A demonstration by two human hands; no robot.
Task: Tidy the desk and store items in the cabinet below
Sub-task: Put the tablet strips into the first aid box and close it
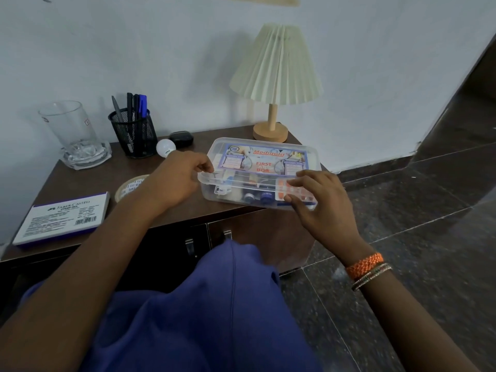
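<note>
Clear plastic makes up the first aid box [261, 167], which sits on the brown desk [88, 181] at its right front corner, its near edge reaching the desk's rim. Its lid, printed in red with "FIRST AID BOX", looks down, though whether it is latched is hard to tell from this angle. Small bottles and a blister strip of orange tablets show through the box's front wall.

At the box's left front corner the left hand [174, 181] has its fingers curled, pinching the lid's rim. At the box's right front corner the right hand [319, 202] lies with fingers spread and nearly straight, their tips resting on the lid and front wall; orange braided bands circle that wrist.

Behind the box stands a lamp [276, 84] with a pleated cream shade and wooden base. Left of the box are a white bulb [165, 148], a dark small case [182, 138], a mesh pen holder [134, 132] and a glass jug [75, 135]. A tape roll [128, 186] and a stamp-pad box [64, 217] lie further left, near the front. Below the box, the cabinet [268, 237] doors show metal handles.
</note>
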